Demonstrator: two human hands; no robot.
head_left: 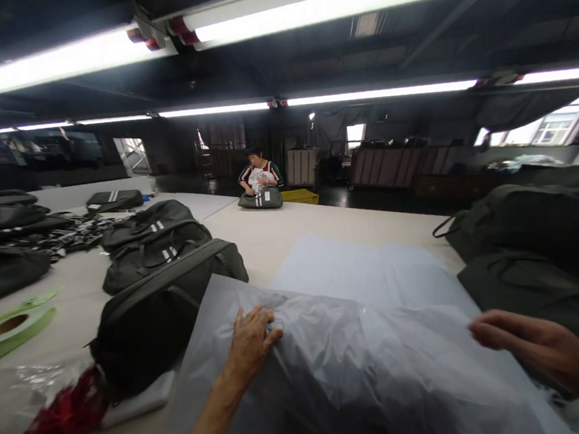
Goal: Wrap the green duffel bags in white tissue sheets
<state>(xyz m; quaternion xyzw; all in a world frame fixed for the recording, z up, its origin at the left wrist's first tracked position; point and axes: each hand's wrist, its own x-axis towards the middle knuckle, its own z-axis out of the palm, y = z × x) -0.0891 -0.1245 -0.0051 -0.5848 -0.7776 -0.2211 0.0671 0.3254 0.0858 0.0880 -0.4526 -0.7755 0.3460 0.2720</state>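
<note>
A translucent plastic bag (pixel 351 366) lies across the front of the table, wrinkled, with something dark showing through its lower part. My left hand (pixel 252 340) rests on the bag's left part, palm down and fingers spread. At the bag's right edge is my right hand (pixel 524 339), its fingers stretched out and close together; whether it touches the plastic cannot be made out. Behind the bag, thin pale bluish sheets (pixel 363 264) lie flat on the table.
Dark duffel bags (pixel 157 314) stand at the left, others (pixel 545 223) at the right. Green tape (pixel 23 335) and red cords (pixel 64 415) lie at the left. Across the pale table (pixel 280 231), a person (pixel 260 172) handles a dark bag (pixel 261 199).
</note>
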